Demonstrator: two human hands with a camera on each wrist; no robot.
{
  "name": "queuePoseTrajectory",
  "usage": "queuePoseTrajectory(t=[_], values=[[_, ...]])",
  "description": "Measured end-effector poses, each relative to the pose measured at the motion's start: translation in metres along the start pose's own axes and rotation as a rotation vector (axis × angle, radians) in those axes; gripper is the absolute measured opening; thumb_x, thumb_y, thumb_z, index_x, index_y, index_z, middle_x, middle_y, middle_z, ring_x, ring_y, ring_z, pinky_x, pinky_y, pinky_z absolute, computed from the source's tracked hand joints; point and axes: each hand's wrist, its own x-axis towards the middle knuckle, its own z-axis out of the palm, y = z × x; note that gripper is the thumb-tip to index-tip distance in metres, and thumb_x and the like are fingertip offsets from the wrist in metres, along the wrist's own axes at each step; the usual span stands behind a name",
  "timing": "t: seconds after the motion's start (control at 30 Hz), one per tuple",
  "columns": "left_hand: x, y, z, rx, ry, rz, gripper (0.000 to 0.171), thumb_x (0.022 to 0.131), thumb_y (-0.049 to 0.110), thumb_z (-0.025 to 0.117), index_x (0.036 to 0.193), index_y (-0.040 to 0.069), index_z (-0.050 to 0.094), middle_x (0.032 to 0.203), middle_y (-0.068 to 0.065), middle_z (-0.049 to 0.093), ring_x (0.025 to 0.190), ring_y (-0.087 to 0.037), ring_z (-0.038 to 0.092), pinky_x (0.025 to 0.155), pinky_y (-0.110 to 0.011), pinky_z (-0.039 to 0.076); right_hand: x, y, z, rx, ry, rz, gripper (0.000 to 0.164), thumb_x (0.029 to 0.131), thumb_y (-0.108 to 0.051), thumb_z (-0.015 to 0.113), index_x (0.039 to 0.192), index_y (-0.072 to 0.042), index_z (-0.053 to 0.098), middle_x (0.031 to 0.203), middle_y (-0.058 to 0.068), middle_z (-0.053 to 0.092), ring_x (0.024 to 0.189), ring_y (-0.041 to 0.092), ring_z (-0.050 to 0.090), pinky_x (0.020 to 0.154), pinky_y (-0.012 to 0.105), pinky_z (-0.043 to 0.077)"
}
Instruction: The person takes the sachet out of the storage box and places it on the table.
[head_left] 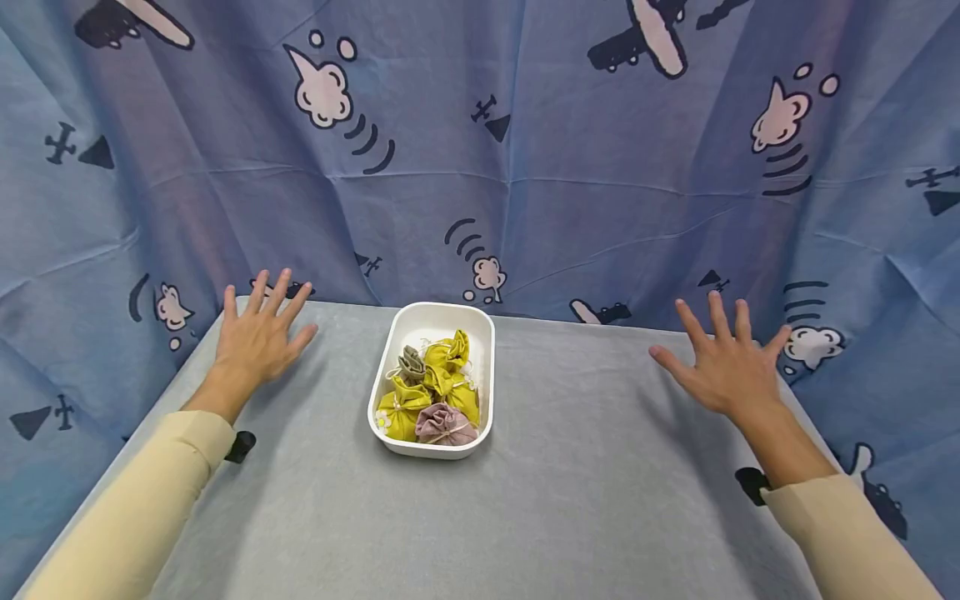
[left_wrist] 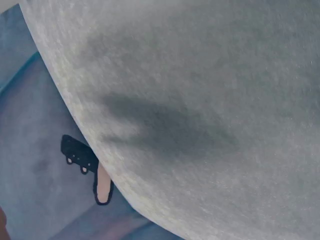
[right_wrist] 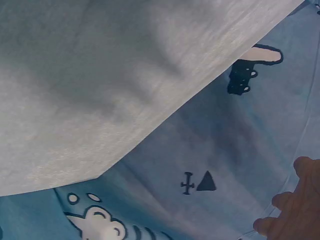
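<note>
A white plastic tub (head_left: 381, 392) stands left of centre on the grey table, with several small drawstring pouches in it. Most are yellow-green, such as the yellow-green pouch (head_left: 402, 410) at the front left. Beside that one lies a mauve pouch (head_left: 446, 424), and a grey-green pouch (head_left: 411, 364) is tucked behind. My left hand (head_left: 258, 342) hovers over the table's far left, fingers spread, holding nothing. On the far right my right hand (head_left: 726, 367) is likewise spread and holds nothing. Fingertips (right_wrist: 290, 202) of the right hand show at the edge of the right wrist view.
A grey cloth-like surface covers the table (head_left: 570, 467). Behind it and along both sides hangs a blue curtain (head_left: 600, 183) printed with planes and clouds. Dark camera straps or mounts (head_left: 241, 447) sit under both wrists.
</note>
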Motion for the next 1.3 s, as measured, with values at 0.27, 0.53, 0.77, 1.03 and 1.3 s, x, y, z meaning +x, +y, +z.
queuePoseTrajectory(t=[0.27, 0.53, 0.77, 1.03, 1.3], values=[[-0.001, 0.011, -0.003, -0.03, 0.017, 0.059, 0.07, 0.104, 0.051, 0.041, 0.161, 0.017, 0.02, 0.167, -0.014, 0.006, 0.151, -0.038, 0.002, 0.112, -0.07, -0.003, -0.002, -0.02, -0.007, -0.032, 0.011, -0.061, 0.094, 0.091, -0.078, 0.035, 0.162, -0.021, 0.011, 0.164, 0.023, -0.004, 0.145, 0.054, -0.004, 0.096, 0.08, -0.017], [-0.002, 0.026, -0.005, -0.053, 0.013, 0.155, 0.067, 0.104, 0.052, 0.039, 0.16, 0.018, 0.023, 0.167, -0.012, 0.009, 0.152, -0.037, 0.004, 0.113, -0.07, 0.001, -0.008, -0.054, -0.013, -0.034, -0.024, -0.157, 0.093, 0.09, -0.076, 0.042, 0.16, -0.018, 0.02, 0.162, 0.027, 0.009, 0.146, 0.051, 0.009, 0.106, 0.077, -0.003], [-0.003, 0.038, -0.003, -0.121, -0.003, 0.249, 0.066, 0.104, 0.053, 0.04, 0.16, 0.021, 0.025, 0.166, -0.011, 0.012, 0.151, -0.038, 0.009, 0.113, -0.069, 0.007, -0.013, -0.083, -0.023, -0.042, -0.068, -0.251, 0.092, 0.091, -0.074, 0.043, 0.161, -0.019, 0.02, 0.163, 0.024, 0.014, 0.147, 0.048, 0.015, 0.107, 0.077, 0.007], [-0.006, 0.05, 0.003, -0.163, -0.011, 0.365, 0.066, 0.103, 0.052, 0.043, 0.158, 0.018, 0.03, 0.165, -0.012, 0.018, 0.15, -0.038, 0.015, 0.114, -0.067, 0.014, -0.016, -0.11, -0.028, -0.029, -0.057, -0.353, 0.091, 0.093, -0.071, 0.046, 0.162, -0.021, 0.015, 0.164, 0.018, 0.018, 0.148, 0.042, 0.02, 0.108, 0.074, 0.015], [-0.008, 0.055, 0.005, -0.195, -0.026, 0.425, 0.067, 0.103, 0.052, 0.045, 0.158, 0.018, 0.03, 0.165, -0.011, 0.018, 0.149, -0.038, 0.018, 0.113, -0.066, 0.02, -0.02, -0.139, -0.032, 0.049, -0.042, -0.438, 0.09, 0.09, -0.064, 0.06, 0.158, -0.014, 0.029, 0.163, 0.015, 0.024, 0.148, 0.037, 0.023, 0.112, 0.066, 0.021]])
